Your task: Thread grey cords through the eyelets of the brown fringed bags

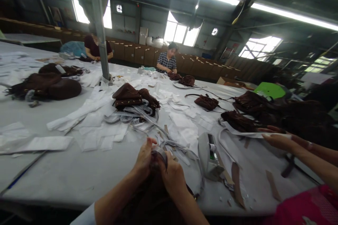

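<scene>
My left hand [144,160] and my right hand [173,177] are close together at the table's front edge. Between them is a grey, shiny wrapped band [160,153], bent into a curve, on a dark brown bag [150,197]. Fingers of both hands close around the band from either side. Most of the bag hangs low in front of me, dark and partly hidden by my forearms. Beyond my hands lie loose grey-wrapped straps [179,144]. A grey tape dispenser [208,156] stands to the right of my right hand.
Brown bags [132,98] lie across the white table [100,179] among white paper sheets [91,130]. At right, a co-worker's hands [280,140] hold a white strip by another brown bag [239,121]. Two people work across the table. A metal post [99,24] rises at left.
</scene>
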